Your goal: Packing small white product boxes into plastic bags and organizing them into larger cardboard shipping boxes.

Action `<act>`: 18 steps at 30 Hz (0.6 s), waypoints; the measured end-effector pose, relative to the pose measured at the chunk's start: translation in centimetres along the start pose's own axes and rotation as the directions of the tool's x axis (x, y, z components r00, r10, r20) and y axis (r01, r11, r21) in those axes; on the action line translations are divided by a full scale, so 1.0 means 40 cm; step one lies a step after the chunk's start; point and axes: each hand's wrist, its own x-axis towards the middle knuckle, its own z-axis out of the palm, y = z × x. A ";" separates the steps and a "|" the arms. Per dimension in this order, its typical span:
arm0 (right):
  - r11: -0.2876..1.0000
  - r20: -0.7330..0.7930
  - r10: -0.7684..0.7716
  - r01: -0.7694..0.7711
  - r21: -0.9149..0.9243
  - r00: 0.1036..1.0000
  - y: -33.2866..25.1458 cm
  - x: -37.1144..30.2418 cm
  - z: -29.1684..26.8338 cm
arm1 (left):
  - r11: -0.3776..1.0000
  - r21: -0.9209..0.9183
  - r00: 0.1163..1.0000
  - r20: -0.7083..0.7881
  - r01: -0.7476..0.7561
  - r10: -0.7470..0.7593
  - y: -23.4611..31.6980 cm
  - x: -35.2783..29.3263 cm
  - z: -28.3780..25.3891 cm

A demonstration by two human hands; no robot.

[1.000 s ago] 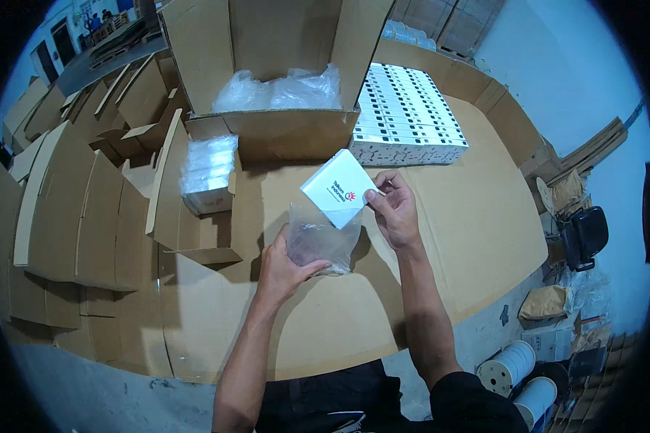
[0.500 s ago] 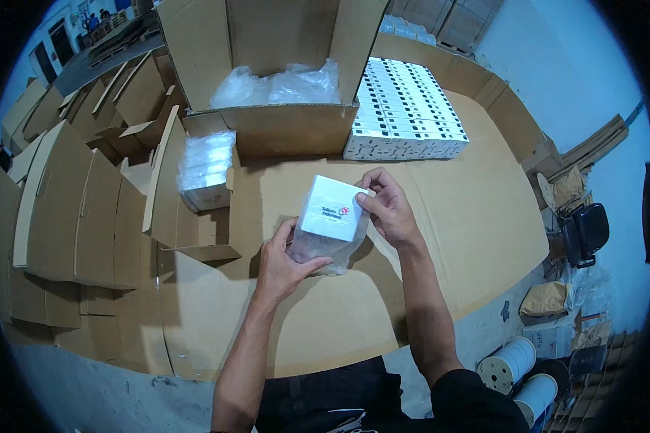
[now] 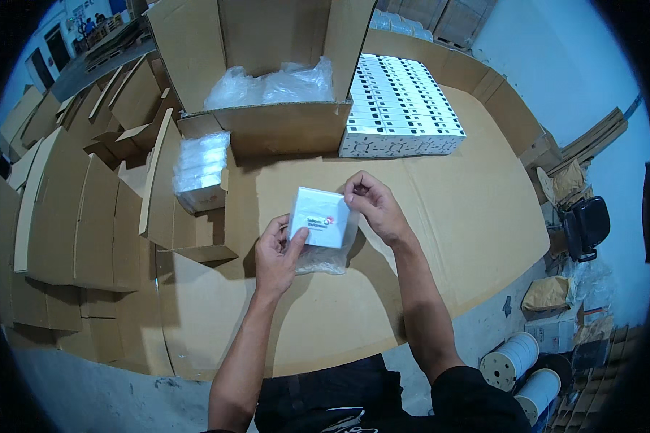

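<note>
A small white box (image 3: 316,204) with a printed logo sits partly in a clear plastic bag (image 3: 323,261), held above the cardboard-covered table. My left hand (image 3: 278,256) grips the box and bag from the left, its thumb across the front of the box. At the upper right corner, my right hand (image 3: 377,209) pinches the bag's edge beside the box. The right fingertips partly cover that corner. Beyond my left hand stands an open carton (image 3: 211,254) holding several bagged boxes (image 3: 201,169) in a row.
A large open carton (image 3: 289,130) at the back holds loose clear bags (image 3: 271,85). To its right lies a block of white boxes (image 3: 404,108) in rows. Folded cartons (image 3: 72,209) crowd the left side. Cable spools (image 3: 510,361) stand on the floor at the right.
The box has shifted slightly left and turned more upright. My left thumb has moved from the bag up onto the box front. My right hand has moved slightly left along with it.
</note>
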 end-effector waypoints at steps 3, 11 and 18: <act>0.989 -0.138 0.145 -0.141 0.036 0.980 -0.030 -0.005 0.023 | 1.000 -0.028 0.996 -0.086 0.012 -0.014 -0.006 0.022 -0.004; 0.927 -0.138 0.372 -0.360 0.103 0.918 0.026 0.002 0.003 | 1.000 -0.010 0.998 -0.052 -0.029 0.028 -0.010 0.088 0.000; 0.950 -0.318 0.291 -0.234 0.206 0.902 0.067 0.017 0.041 | 0.997 0.060 0.997 -0.068 -0.044 0.048 -0.005 0.124 -0.006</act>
